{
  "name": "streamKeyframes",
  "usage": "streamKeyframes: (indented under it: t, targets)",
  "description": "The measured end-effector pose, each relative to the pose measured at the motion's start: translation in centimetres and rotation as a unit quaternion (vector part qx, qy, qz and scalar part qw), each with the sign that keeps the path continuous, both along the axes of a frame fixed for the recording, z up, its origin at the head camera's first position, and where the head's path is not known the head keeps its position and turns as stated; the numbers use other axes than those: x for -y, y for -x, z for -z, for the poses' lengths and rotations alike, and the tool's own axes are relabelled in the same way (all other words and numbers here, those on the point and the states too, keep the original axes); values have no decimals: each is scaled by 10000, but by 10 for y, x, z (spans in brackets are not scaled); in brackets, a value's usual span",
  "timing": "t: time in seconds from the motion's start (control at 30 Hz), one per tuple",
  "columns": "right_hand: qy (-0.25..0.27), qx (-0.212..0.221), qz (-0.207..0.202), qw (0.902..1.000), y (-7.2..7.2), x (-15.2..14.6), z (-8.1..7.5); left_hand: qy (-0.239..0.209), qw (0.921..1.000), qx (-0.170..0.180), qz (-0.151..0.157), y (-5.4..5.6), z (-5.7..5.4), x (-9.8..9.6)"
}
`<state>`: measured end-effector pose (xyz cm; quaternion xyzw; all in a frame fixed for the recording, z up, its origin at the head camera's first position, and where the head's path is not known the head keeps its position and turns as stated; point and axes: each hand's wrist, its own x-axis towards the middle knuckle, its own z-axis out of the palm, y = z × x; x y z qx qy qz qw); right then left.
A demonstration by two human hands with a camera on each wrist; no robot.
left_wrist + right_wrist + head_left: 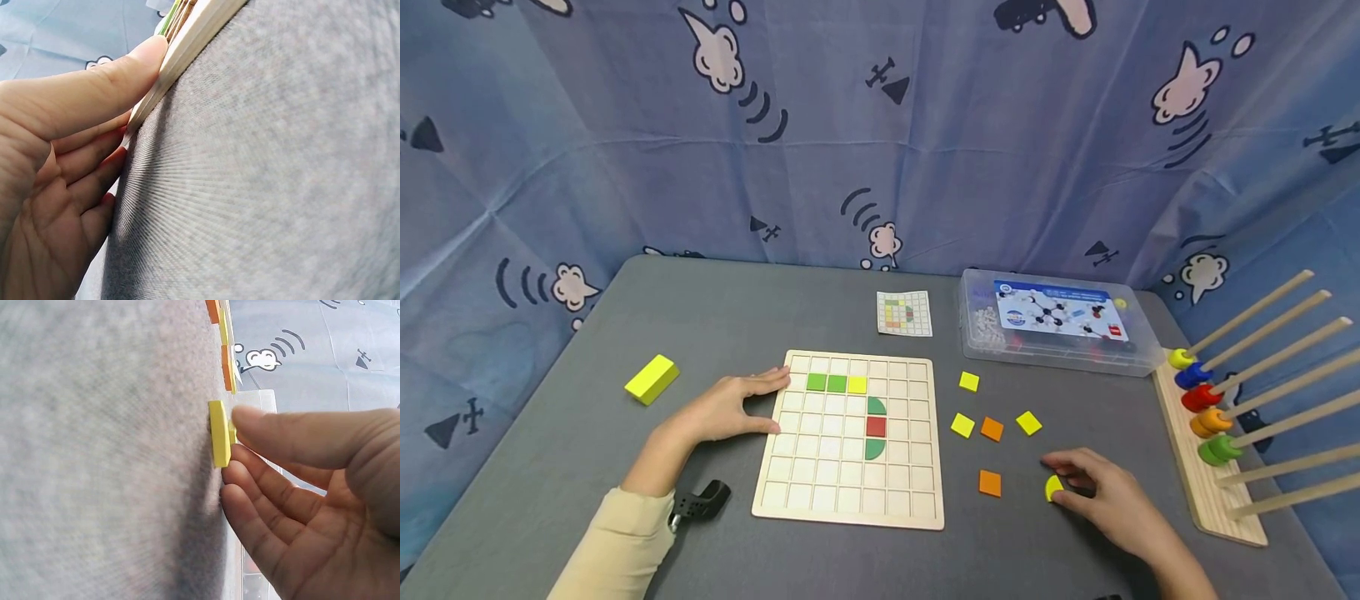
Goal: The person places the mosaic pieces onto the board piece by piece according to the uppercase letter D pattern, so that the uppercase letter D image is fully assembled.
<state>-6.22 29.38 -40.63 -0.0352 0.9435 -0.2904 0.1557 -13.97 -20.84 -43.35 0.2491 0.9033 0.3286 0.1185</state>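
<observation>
The right hand (1105, 496) is curving its thumb and fingers about a flat, round-edged yellow piece (1052, 488), which is lying right of an orange square (990, 483); whether they are fully pinching it, I cannot tell. A loose hold could, I judge, be letting it slip. Farther off, the left hand (726, 410), thumb and fingers spread, is touching the pale wooden grid board's (850, 518) left edge; an uneven push could be jarring the red square tile (876, 427).

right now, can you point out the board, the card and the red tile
Board (830, 446), head view, on a bare square.
Card (904, 313), head view, printed middle.
Red tile (876, 427), head view, top face centre.
</observation>
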Motion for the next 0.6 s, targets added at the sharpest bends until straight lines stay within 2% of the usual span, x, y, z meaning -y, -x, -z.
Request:
streamKeyframes:
  t: [0.3,0.6]
  targets:
    - [-394,-8,-306,9988,4,2,1,21,9997,210,-101,0,-2,-1]
    - [-592,-132,-452,9971,3,2,0,31,9998,200,-94,0,-2,-1]
